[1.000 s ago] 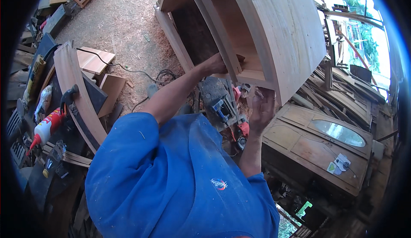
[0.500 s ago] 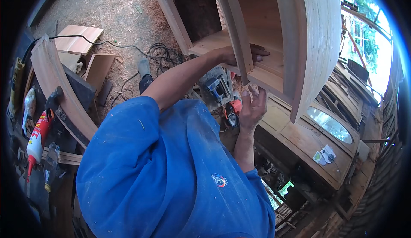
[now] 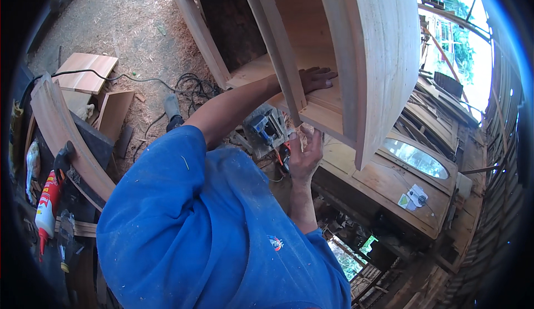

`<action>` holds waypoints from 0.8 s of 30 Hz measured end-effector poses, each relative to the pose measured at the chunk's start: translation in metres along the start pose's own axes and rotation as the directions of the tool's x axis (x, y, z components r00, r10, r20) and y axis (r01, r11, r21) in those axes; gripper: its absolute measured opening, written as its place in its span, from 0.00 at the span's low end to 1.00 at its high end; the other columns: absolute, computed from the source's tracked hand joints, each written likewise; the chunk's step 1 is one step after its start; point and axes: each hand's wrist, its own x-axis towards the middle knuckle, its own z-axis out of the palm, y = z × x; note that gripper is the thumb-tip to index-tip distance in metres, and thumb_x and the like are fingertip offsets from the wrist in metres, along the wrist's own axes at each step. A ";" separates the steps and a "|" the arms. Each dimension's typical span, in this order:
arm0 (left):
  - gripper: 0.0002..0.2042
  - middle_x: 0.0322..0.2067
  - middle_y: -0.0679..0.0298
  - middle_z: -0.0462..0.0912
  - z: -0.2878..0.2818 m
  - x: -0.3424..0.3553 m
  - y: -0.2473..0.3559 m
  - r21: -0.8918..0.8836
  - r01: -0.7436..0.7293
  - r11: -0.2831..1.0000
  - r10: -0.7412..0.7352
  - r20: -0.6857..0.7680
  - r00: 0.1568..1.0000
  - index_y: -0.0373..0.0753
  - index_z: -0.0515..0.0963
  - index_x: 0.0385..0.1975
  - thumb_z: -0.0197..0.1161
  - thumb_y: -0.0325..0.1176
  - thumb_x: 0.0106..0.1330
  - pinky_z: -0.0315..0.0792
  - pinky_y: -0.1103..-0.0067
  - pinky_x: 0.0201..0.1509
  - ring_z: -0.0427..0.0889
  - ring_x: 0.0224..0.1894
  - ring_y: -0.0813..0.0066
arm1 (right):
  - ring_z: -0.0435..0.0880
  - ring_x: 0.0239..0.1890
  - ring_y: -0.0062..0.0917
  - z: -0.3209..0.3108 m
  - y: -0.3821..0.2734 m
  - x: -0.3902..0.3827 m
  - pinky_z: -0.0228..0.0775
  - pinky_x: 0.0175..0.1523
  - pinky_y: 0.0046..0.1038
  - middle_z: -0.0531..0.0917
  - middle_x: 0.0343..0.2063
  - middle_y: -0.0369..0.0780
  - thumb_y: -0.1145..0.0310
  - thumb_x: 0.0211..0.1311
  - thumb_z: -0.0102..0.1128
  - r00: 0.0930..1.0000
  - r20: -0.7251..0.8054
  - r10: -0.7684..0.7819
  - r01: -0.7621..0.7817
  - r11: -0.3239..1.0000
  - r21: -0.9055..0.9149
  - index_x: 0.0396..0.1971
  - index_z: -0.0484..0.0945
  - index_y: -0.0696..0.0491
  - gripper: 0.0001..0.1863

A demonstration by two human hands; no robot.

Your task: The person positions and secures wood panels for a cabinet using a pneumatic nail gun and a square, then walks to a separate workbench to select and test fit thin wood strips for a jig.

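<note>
A pale wooden cabinet frame (image 3: pixel 387 53) with curved uprights stands in front of me. My left arm passes behind a slim upright (image 3: pixel 276 42), and my left hand (image 3: pixel 319 79) lies on the bottom board inside, fingers stretched out. Below the cabinet's lower rail (image 3: pixel 328 121), my right hand (image 3: pixel 306 158) points upward, thumb and fingers apart. Its fingertips are at the rail's underside, partly hidden, and I see nothing held. A blue-and-grey power tool (image 3: pixel 262 126) lies beneath, left of my right hand.
At left are a curved wooden piece (image 3: pixel 67 125), a red-and-white glue bottle (image 3: pixel 48 206) and a clear bottle (image 3: pixel 65 237). A black cable (image 3: pixel 194 84) coils on the shaving-covered floor. A wooden door with an oval glass panel (image 3: pixel 417 158) lies at right.
The whole view has shifted, so cabinet and hands appear further left. My left hand has flattened out on the board. My right hand remains under the rail.
</note>
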 end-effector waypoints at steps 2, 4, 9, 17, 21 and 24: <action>0.30 0.74 0.54 0.49 -0.001 0.002 -0.002 -0.023 0.048 0.999 -0.048 0.002 0.999 0.45 0.52 0.73 0.46 0.51 0.76 0.51 0.58 0.77 0.49 0.75 0.52 | 0.77 0.55 0.36 0.002 -0.001 -0.002 0.71 0.59 0.34 0.74 0.54 0.51 0.77 0.59 0.60 0.997 -0.031 0.074 -0.073 0.997 0.021 0.59 0.67 0.68 0.27; 0.29 0.73 0.53 0.51 -0.005 0.006 -0.010 -0.040 0.094 0.995 -0.094 0.000 0.996 0.44 0.53 0.72 0.46 0.50 0.76 0.52 0.58 0.76 0.51 0.74 0.53 | 0.78 0.52 0.38 0.002 0.001 0.000 0.71 0.56 0.34 0.77 0.47 0.50 0.75 0.58 0.62 0.998 -0.025 -0.052 0.047 0.983 -0.176 0.52 0.71 0.66 0.22; 0.27 0.70 0.53 0.55 -0.020 0.025 -0.027 -0.075 0.219 0.973 -0.214 0.076 0.974 0.43 0.56 0.70 0.47 0.48 0.76 0.55 0.58 0.74 0.55 0.72 0.53 | 0.78 0.49 0.47 -0.002 -0.009 0.010 0.70 0.54 0.41 0.80 0.43 0.51 0.72 0.53 0.67 0.986 -0.091 -0.139 0.112 0.959 -0.259 0.49 0.75 0.62 0.23; 0.25 0.66 0.51 0.61 -0.023 0.025 -0.053 -0.085 0.370 0.925 -0.356 0.144 0.923 0.40 0.61 0.67 0.48 0.46 0.76 0.60 0.58 0.70 0.62 0.69 0.55 | 0.81 0.48 0.49 -0.004 -0.007 0.008 0.72 0.52 0.43 0.82 0.45 0.52 0.70 0.52 0.68 0.980 -0.160 -0.121 0.095 0.982 -0.161 0.52 0.75 0.61 0.26; 0.23 0.64 0.51 0.65 -0.033 0.018 -0.057 -0.098 0.419 0.903 -0.405 0.137 0.904 0.39 0.63 0.65 0.49 0.44 0.76 0.62 0.58 0.69 0.65 0.67 0.55 | 0.82 0.45 0.48 0.002 -0.001 0.008 0.73 0.51 0.44 0.83 0.42 0.51 0.68 0.51 0.69 0.967 -0.188 -0.171 0.139 0.976 -0.170 0.49 0.78 0.59 0.24; 0.22 0.63 0.50 0.67 -0.054 0.002 -0.058 -0.083 0.476 0.875 -0.467 0.113 0.877 0.38 0.65 0.64 0.49 0.43 0.76 0.64 0.58 0.67 0.67 0.66 0.56 | 0.83 0.45 0.48 -0.003 -0.004 0.006 0.73 0.50 0.44 0.83 0.41 0.51 0.67 0.51 0.69 0.965 -0.200 -0.169 0.144 0.980 -0.137 0.47 0.80 0.58 0.22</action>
